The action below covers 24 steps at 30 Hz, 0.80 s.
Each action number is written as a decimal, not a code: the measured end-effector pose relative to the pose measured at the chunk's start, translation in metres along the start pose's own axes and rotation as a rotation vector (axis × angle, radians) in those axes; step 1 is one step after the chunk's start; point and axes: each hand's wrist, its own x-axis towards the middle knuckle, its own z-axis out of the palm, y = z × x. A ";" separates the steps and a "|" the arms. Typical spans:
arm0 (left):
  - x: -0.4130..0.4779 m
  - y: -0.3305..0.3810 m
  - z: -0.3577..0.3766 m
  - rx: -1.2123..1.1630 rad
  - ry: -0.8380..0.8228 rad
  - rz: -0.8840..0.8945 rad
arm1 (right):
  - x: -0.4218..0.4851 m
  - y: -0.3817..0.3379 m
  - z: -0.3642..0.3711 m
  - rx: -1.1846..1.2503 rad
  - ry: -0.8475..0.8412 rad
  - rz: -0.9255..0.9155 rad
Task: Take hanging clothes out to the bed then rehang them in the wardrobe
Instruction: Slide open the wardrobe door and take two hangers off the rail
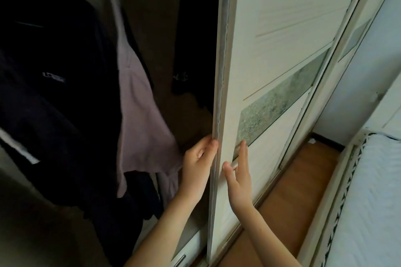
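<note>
Head cam: L hand [196, 166] & R hand [238, 176] on wardrobe door [267, 54] edge.

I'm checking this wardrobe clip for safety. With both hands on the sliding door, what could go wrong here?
1. The left hand curls its fingers around the sliding door edge; they might get pinched if the door slides to a stop.
2. The pink garment hangs close to that edge and could snag.
3. The right hand lies flat on the panel and may slip.

clothes: your dark jacket [54, 93] and pale mauve garment [141, 119] hang inside, left
wardrobe: your cream sliding door [267, 60] partly open
bed: white mattress [368, 201], right edge
</note>
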 end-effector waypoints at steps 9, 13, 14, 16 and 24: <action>0.066 -0.028 0.066 0.012 0.027 0.036 | 0.075 0.036 -0.042 -0.003 0.021 0.003; 0.088 -0.036 0.091 0.005 0.018 0.017 | 0.101 0.044 -0.059 0.007 0.020 0.040; 0.093 -0.038 0.096 0.011 0.019 0.013 | 0.107 0.045 -0.064 0.013 0.017 0.050; 0.102 -0.041 0.106 0.004 0.011 0.016 | 0.118 0.049 -0.071 0.026 0.013 0.059; 0.138 -0.042 0.143 0.137 0.017 -0.004 | 0.157 0.060 -0.101 0.031 0.004 0.075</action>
